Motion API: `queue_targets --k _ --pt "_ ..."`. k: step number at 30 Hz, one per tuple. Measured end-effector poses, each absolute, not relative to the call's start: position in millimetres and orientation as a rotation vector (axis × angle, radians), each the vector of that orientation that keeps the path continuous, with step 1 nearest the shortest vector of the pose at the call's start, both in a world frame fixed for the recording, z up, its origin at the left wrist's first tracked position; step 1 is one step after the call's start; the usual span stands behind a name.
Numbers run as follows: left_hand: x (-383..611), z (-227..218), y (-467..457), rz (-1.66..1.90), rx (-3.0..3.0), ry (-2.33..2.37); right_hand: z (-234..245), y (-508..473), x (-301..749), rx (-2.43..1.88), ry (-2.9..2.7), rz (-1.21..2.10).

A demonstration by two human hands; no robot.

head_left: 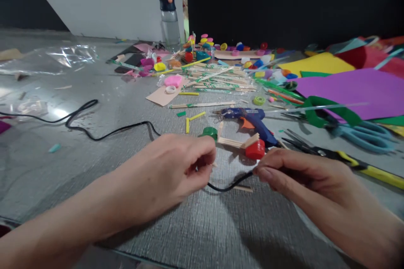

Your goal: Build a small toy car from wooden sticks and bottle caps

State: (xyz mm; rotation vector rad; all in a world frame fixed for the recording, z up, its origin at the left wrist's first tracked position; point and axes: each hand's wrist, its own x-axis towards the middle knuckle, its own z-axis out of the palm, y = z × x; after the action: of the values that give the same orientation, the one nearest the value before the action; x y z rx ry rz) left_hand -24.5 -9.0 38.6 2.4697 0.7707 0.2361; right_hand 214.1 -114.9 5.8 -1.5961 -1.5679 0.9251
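Observation:
My left hand [176, 166] is closed in a pinch above the grey table [202, 227]. A pale wooden tip [214, 164] shows at its fingertips, but the fingers hide most of what they hold. A black cord [221, 189] runs from behind this hand to my right hand [303, 185], whose thumb and forefinger are pinched on it. Just beyond the hands, a small frame of wooden sticks [232, 142] lies between a green bottle cap [210, 133] and a red bottle cap [255, 150]. The blue glue gun [252, 117] lies on its side behind them.
Scissors with light-blue handles [368, 134] and black-yellow pliers [347, 159] lie at right, near purple foam sheet [337, 90]. Bundled wooden sticks [217, 77] and colourful caps [205, 44] fill the back, with a water bottle [170, 25]. Clear plastic wrap [57, 59] lies far left.

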Motion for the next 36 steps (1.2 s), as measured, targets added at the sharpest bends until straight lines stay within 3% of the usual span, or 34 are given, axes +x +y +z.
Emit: queue_targets --k 19,26,36 --pt "-9.8 47.4 -6.4 -0.006 2.449 0.868 5.4 -114.6 211.1 -1.539 -1.716 0.736" --pt "-18.0 45.9 -2.7 0.1 2.326 0.85 4.4 -114.3 210.7 -1.499 -1.754 0.657" --pt "-16.5 37.1 -8.5 0.388 1.592 0.698 2.6 -116.2 201.2 -1.425 -1.615 0.74"
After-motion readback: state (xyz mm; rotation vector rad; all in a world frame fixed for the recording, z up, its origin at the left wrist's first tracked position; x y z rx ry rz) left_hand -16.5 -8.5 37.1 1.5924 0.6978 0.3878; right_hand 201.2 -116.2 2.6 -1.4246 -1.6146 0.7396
